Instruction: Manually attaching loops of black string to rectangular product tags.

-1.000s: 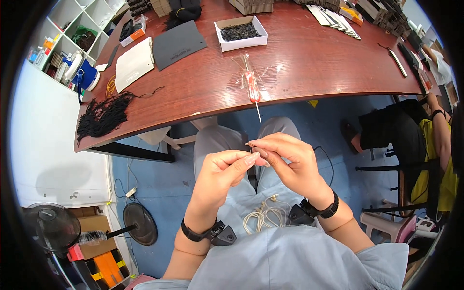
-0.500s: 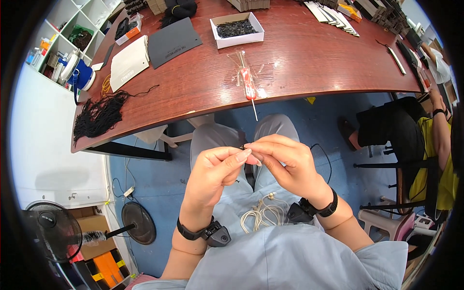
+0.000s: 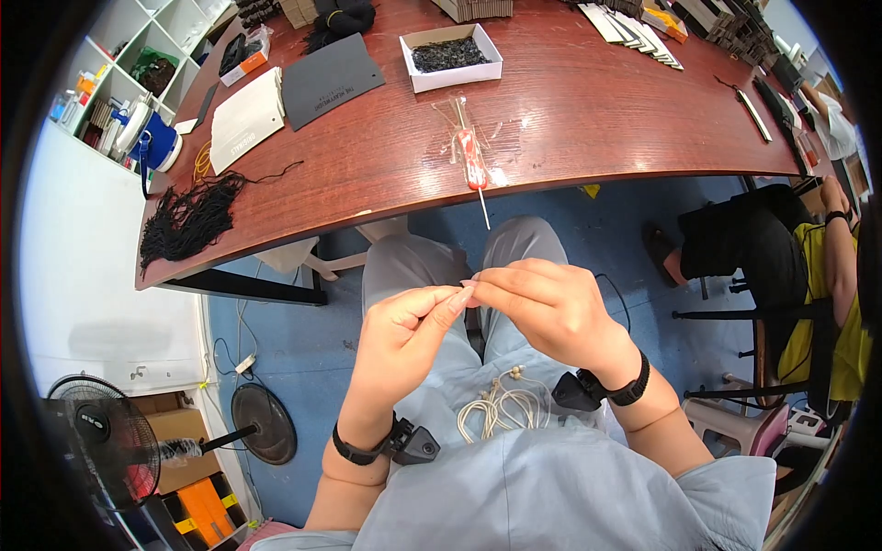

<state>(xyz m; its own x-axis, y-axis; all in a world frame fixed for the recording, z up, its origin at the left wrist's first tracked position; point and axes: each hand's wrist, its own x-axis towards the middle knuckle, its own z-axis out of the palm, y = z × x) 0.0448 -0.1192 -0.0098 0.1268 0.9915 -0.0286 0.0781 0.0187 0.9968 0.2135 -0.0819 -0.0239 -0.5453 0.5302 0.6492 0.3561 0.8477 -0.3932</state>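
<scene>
Above my lap, my left hand [image 3: 404, 344] and my right hand [image 3: 556, 303] meet at their fingertips. Both are closed in a pinch, thumbs against fingers. Whatever lies between the fingertips is hidden. Ahead of them, a red-handled screwdriver [image 3: 472, 163] is taped to the table, its shaft sticking out past the near edge. Farther back stands a white box [image 3: 459, 80] holding many small black pieces. A bundle of cream cord [image 3: 501, 411] rests on my lap below the hands.
The reddish table [image 3: 367, 151] carries black cords [image 3: 188, 220] at its left end, cream cards [image 3: 246, 119], a black card [image 3: 333, 78] and white strips [image 3: 634, 35]. A fan [image 3: 103, 441] stands at lower left. Another person [image 3: 836, 266] sits at the right.
The fingertips have closed tighter together, and the small dark bit seen between them is now hidden. My right hand has turned, its back showing more; the left has shifted slightly.
</scene>
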